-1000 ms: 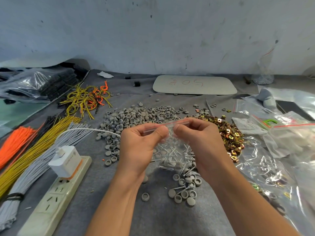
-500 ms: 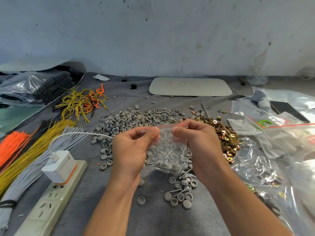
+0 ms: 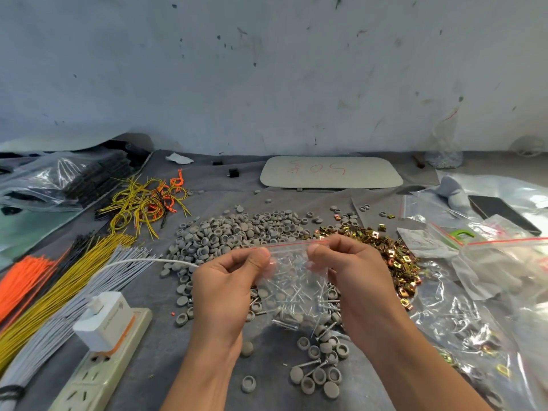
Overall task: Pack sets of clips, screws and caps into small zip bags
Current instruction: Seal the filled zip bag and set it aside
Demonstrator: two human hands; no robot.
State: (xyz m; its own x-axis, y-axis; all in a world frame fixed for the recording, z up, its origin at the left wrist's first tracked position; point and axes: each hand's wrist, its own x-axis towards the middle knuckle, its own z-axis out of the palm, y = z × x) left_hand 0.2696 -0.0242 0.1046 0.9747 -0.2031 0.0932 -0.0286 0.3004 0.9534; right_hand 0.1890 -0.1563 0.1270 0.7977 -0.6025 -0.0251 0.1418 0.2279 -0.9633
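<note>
A small clear zip bag point(image 3: 292, 264) with a red strip along its top hangs between my hands above the table. My left hand point(image 3: 226, 287) pinches the bag's left top corner. My right hand point(image 3: 350, 275) pinches the right top corner. Behind the bag lies a pile of silver screws point(image 3: 299, 304). A wide heap of grey round caps point(image 3: 237, 232) spreads beyond my hands. Brass-coloured clips point(image 3: 391, 250) lie in a heap to the right. More grey caps point(image 3: 321, 372) and loose screws sit between my forearms.
A white power strip point(image 3: 98, 372) with a charger point(image 3: 103, 320) lies at the left front. Bundles of orange, yellow and grey wires point(image 3: 53, 286) fan out on the left. Clear plastic bags point(image 3: 489, 262) crowd the right side. A pale board point(image 3: 330, 172) lies at the back.
The bag's top edge now spans wider between my hands, which have drawn slightly apart. The view has tilted up a little.
</note>
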